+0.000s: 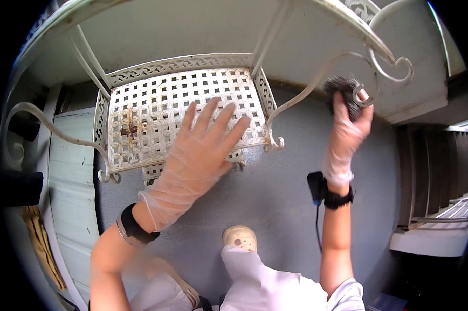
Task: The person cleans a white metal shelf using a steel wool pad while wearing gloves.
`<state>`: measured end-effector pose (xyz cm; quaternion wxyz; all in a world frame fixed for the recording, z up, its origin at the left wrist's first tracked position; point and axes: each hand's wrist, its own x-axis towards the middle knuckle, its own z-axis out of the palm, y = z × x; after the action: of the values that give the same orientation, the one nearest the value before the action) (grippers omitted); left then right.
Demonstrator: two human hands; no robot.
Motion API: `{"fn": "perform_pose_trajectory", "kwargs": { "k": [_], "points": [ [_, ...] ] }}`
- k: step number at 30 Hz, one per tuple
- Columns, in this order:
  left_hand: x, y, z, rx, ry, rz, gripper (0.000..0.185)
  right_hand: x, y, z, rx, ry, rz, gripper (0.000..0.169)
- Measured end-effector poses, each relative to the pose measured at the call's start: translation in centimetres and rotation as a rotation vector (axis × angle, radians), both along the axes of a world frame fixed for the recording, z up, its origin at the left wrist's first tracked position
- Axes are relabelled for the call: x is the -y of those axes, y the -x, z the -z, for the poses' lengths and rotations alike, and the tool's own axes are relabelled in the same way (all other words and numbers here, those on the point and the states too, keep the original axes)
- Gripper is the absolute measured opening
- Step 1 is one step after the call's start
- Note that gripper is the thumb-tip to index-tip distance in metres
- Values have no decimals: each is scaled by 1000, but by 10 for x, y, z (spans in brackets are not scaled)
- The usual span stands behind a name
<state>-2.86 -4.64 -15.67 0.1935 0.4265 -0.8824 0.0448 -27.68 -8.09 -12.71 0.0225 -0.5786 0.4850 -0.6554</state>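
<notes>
A white metal shelf stand [187, 89] with a lattice shelf and scrolled side arms stands before me. Rust stains mark the shelf's left part. My left hand [201, 159], in a clear thin glove, is spread over the front of the shelf and holds nothing; whether it touches the lattice I cannot tell. At the right, my right hand [347, 128], gloved likewise, grips a dark grey wire scouring pad [340, 87] beside the small inner curl of the right scroll arm [327, 70]. The pad looks blurred, and part of it is behind the fingers and the curl.
Behind the stand rises a pale wall [171, 35]. Grey floor [280, 217] lies below, with my clog [240, 237] on it. A pale corrugated panel [70, 155] is at the left, dark slats [424, 171] at the right. A cable [318, 229] hangs by my right wrist.
</notes>
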Motion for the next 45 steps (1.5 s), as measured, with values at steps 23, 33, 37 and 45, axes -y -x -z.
{"fn": "perform_pose_trajectory", "kwargs": {
  "k": [23, 33, 37, 45],
  "points": [
    [2, -16, 41, 22, 131, -99, 53, 132, -32, -34, -1194, 500, 302, 47],
    [4, -19, 45, -21, 123, -86, 47, 114, -26, -18, -1313, 495, 181, 55],
    [2, -16, 44, -1, 127, -88, 47, 116, -24, -57, -1288, 515, 360, 54],
    [2, -18, 45, -29, 117, -99, 47, 103, -22, -59, -1302, 444, 386, 46]
  ]
}}
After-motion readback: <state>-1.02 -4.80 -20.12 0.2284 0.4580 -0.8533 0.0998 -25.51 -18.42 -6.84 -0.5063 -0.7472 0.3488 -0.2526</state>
